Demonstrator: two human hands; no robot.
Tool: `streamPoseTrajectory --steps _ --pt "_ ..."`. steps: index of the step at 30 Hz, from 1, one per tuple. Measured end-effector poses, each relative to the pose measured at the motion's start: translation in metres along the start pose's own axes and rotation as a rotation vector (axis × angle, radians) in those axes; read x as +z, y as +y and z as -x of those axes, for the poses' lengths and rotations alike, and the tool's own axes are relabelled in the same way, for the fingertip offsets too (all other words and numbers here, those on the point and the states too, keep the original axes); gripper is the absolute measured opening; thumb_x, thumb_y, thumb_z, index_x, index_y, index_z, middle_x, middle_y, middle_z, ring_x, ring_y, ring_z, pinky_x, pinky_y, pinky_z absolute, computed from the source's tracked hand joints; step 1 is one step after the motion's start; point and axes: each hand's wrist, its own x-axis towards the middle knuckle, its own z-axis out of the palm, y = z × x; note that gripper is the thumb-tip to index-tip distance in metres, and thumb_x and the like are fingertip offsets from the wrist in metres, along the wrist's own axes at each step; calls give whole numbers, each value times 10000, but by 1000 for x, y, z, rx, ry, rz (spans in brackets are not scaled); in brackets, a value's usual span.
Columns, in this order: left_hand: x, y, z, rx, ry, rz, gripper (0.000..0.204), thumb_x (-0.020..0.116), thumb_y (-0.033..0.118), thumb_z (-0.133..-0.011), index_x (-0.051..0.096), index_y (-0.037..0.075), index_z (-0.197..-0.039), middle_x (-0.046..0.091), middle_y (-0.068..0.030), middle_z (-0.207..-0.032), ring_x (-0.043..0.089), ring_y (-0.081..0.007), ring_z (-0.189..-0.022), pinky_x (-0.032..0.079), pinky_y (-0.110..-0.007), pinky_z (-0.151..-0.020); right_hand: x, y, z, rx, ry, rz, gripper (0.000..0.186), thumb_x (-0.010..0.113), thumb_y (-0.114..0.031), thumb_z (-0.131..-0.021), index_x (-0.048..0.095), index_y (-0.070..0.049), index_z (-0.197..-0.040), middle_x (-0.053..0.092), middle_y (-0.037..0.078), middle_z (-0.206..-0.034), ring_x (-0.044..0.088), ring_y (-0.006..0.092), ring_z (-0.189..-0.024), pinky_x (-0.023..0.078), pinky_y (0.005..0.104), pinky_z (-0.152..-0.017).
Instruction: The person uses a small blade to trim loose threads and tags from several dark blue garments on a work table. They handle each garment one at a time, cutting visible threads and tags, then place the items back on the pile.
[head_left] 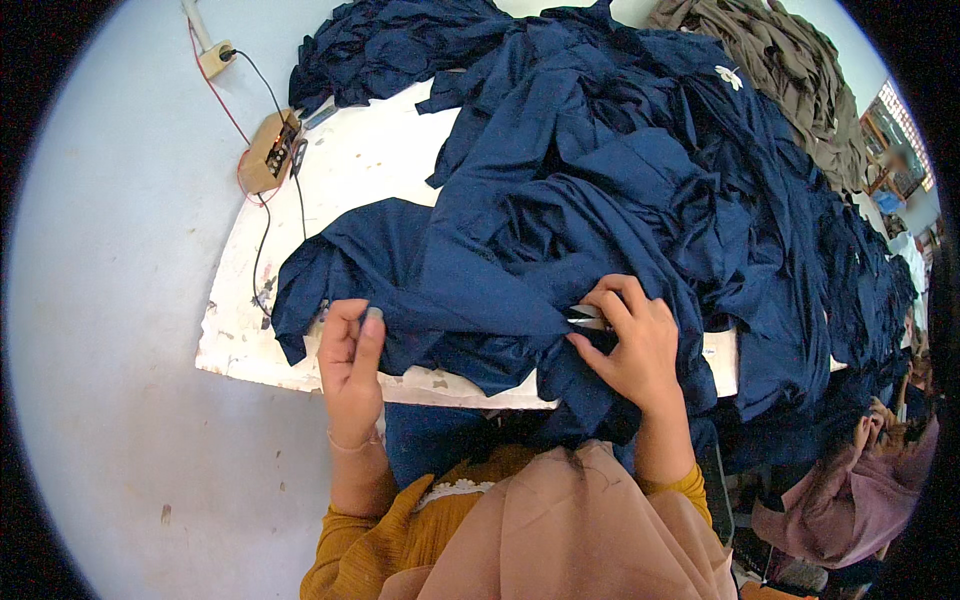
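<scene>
Navy blue cloth [470, 290] spreads over the white tabletop, its near part stretched between my two hands. My left hand [350, 355] is closed, pinching the cloth's left edge between thumb and fingers. On the right, my right hand [638, 345] is curled around small metal thread snips [588, 319]. Their silver blades point left and touch the cloth or lie just over it; I cannot tell whether a thread is between them. The handle is mostly hidden by my fingers.
A wooden box with sockets and cables [268, 152] sits at the table's left edge, below a wall socket [214, 60]. Heaped navy garments [640, 160] cover the table's middle and right. Grey-brown cloth [770, 60] lies at the far right. Another person [850, 490] sits at the lower right.
</scene>
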Motion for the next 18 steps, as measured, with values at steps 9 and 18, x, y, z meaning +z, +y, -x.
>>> streamPoseTrajectory --steps 9,18 --pt "-12 14 -9 -90 196 187 199 505 165 -1043 540 39 -1193 574 -10 -1090 520 -86 -1015 414 -236 -933 6 68 18 198 86 -592 295 660 -7 -670 655 -39 -963 674 67 -959 653 232 -862 475 287 -759" --pt "-18 3 -9 -160 160 104 169 549 177 -1028 566 36 -1120 580 1 -956 533 -73 -901 426 -210 -874 -65 98 -26 19 130 -825 289 788 -237 -773 638 1 -843 663 108 -755 635 301 -682 480 366 -657"
